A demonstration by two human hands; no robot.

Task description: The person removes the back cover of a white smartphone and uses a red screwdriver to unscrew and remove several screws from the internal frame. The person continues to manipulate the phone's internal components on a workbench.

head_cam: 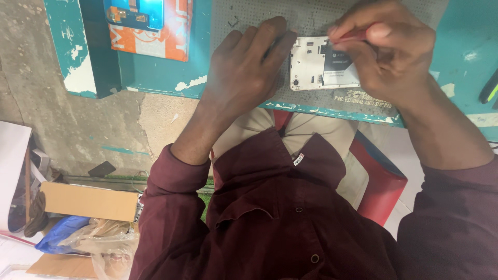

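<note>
Phone (316,65): white handset with its back cover off, dark battery and grey label exposed, lying flat on a grey perforated mat (311,15) on the teal bench (166,72), between the two hands.

Left hand (244,67): palm down, fingers spread flat on the mat, fingertips touching the phone's left edge; open, gripping nothing.

Right hand (386,49): closed in a pinch on a thin red tool (353,35), held over the phone's upper right part; the tool's tip is hidden by the fingers.

Orange box (161,31): lies on the bench left of the mat, a blue component (136,13) on top of it.

Green-and-black tool (489,88): at the bench's right edge, well apart from the phone.

Cardboard box (91,202) and plastic bags (98,238): on the floor at lower left.

Red seat (381,181): beneath the person, who wears a maroon shirt (280,223).
</note>
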